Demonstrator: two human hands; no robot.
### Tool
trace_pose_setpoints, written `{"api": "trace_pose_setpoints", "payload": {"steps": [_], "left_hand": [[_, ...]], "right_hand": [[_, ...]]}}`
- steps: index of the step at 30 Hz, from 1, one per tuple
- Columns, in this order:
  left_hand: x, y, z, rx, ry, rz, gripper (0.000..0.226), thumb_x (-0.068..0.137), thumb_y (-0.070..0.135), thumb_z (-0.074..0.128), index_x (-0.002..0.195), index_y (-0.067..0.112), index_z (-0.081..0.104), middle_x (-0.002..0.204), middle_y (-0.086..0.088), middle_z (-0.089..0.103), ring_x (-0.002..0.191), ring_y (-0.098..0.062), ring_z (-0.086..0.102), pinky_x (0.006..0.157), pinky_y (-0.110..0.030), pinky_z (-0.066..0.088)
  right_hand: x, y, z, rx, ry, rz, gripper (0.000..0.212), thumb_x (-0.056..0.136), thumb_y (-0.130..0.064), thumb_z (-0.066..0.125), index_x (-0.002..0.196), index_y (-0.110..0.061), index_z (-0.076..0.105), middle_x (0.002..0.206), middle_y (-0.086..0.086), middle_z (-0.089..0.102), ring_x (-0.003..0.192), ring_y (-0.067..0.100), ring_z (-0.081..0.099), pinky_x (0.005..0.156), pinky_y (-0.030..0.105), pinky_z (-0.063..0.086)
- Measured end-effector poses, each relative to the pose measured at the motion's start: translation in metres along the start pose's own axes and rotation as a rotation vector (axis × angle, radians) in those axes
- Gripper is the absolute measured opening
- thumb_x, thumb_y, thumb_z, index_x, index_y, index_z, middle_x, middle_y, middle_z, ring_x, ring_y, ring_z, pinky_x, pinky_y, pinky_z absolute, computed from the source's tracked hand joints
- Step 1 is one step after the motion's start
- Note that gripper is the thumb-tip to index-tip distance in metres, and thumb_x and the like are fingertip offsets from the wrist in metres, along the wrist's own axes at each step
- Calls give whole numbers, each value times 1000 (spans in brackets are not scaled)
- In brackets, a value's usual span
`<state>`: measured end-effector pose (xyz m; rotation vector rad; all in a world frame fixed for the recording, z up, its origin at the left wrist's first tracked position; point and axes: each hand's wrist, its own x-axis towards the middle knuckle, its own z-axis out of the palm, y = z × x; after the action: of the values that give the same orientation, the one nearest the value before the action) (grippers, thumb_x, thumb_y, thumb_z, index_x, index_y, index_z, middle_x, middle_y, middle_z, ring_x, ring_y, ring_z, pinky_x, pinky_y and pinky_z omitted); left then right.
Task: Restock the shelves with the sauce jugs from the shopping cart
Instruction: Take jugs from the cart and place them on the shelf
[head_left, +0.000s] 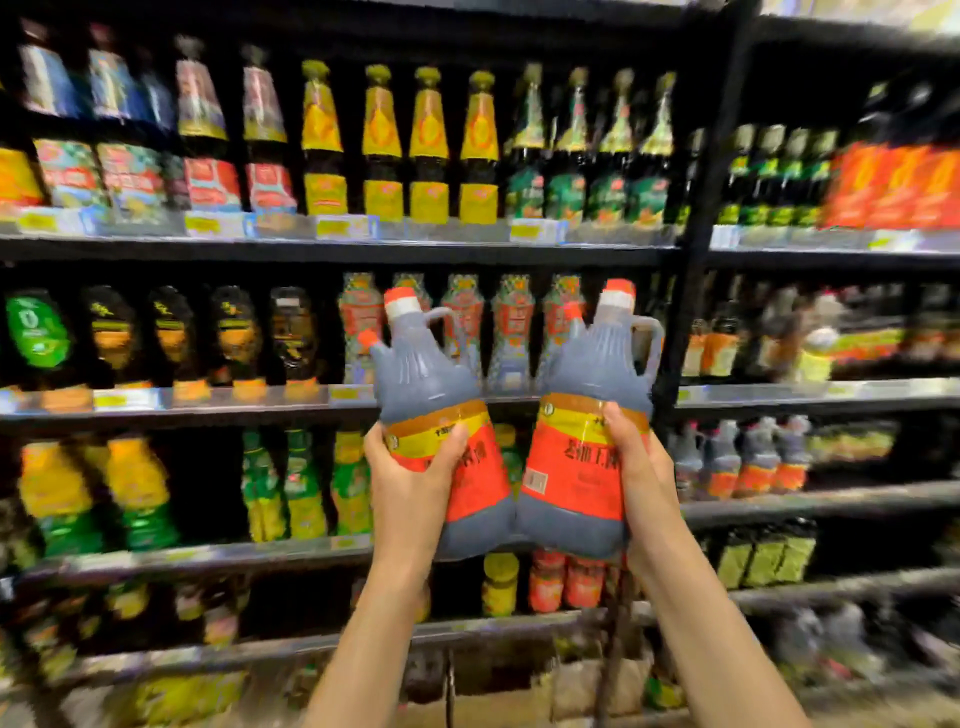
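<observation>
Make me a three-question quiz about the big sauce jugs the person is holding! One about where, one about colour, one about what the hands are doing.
1. Where are matching jugs already shelved?
A. top shelf, left
B. right bay, third shelf down
C. floor

2. What colour are the held jugs' caps?
A. green
B. blue
C. orange-red

3. How are the hands?
A. each grips a jug
B. both empty
C. both on one jug

Answers:
1 B: shelved jugs stand in the right bay.
2 C: left jug and right jug have orange-red caps.
3 A: left hand and right hand hold one each.
</observation>
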<state>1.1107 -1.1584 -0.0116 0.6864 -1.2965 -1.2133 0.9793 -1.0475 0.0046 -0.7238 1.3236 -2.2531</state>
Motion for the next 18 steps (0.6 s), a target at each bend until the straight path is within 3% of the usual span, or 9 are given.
{"api": "trace_pose_setpoints", "payload": {"steps": [2, 4, 7, 11, 15, 18], "left_hand": [[-20, -2, 48, -46, -66, -3, 80, 62, 38, 80, 127, 10, 42, 111, -4, 61, 89, -11, 61, 73, -18, 46], [-44, -3, 97, -76, -126, -5, 76, 65, 36, 79, 126, 11, 42, 108, -1, 60, 84, -3, 58, 67, -11, 46], [-82, -1, 171, -131, -205, -49, 77, 59, 44, 77, 122, 17, 42, 107, -1, 61, 87, -5, 59, 75, -25, 48], [-129, 4, 270, -222, -312, -95, 74, 68, 35, 77, 128, 13, 38, 106, -1, 59, 84, -3, 58, 67, -22, 46], [-171, 6, 358, -257, -433, -119, 57, 79, 23, 71, 126, 13, 39, 102, 1, 61, 82, -5, 60, 61, -19, 49], [-195, 4, 418, -310, -535, -129, 83, 61, 42, 78, 128, 14, 39, 109, -3, 62, 89, -13, 63, 70, -29, 51]], "right_hand": [[6, -23, -47, -1, 45, -27, 41, 70, -33, 72, 106, -18, 59, 80, -3, 72, 64, 7, 69, 54, 22, 55], [10, -48, -96, -8, 93, -60, 40, 71, -34, 68, 106, -17, 58, 75, -5, 73, 64, 9, 69, 55, 24, 56], [16, -88, -168, -62, 164, -105, 39, 71, -33, 73, 104, -18, 61, 83, -2, 74, 69, 11, 70, 63, 28, 59], [23, -141, -258, -131, 252, -149, 63, 65, -44, 63, 118, -12, 57, 100, 9, 71, 74, 16, 71, 68, 33, 59], [31, -184, -339, -138, 369, -193, 69, 63, -47, 61, 121, -11, 56, 92, 4, 72, 69, 15, 71, 57, 29, 58], [38, -207, -394, -145, 438, -221, 62, 70, -45, 60, 123, -13, 56, 99, 7, 71, 74, 17, 71, 61, 31, 59]]}}
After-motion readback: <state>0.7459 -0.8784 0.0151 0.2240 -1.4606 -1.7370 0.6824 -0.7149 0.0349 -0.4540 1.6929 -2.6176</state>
